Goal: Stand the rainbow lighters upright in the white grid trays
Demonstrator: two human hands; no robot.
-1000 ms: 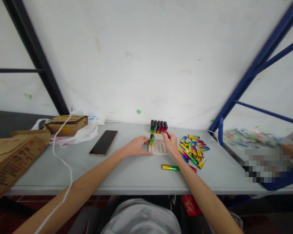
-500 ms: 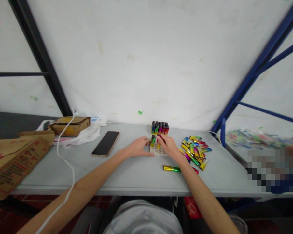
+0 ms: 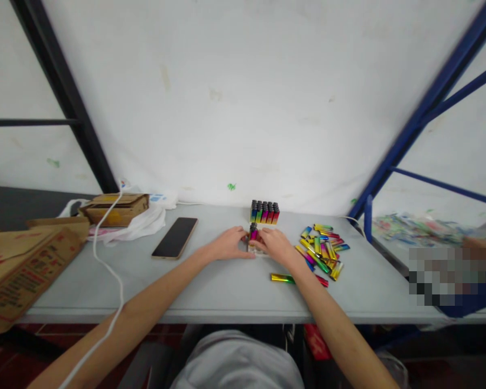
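Observation:
My left hand (image 3: 227, 244) rests at the left edge of a pale slotted tray, which my hands almost hide. An upright lighter (image 3: 253, 232) stands in the tray between my hands. My right hand (image 3: 275, 246) lies over the tray with its fingers closed on that lighter or one beside it. A block of upright lighters (image 3: 264, 212) with dark tops stands just behind. Several loose shiny lighters (image 3: 322, 251) lie in a heap to the right, and one green-gold lighter (image 3: 282, 278) lies alone nearer me.
A dark phone (image 3: 175, 237) lies face up on the grey table (image 3: 210, 292). Cardboard boxes (image 3: 20, 265), a white bag and a white cable (image 3: 105, 254) sit at the left. Another person's hand shows at the far right by the blue frame (image 3: 413, 129).
My right hand has moved left from the tray's right side, across the tray, toward the upright lighter by my left hand. My left hand has stayed put.

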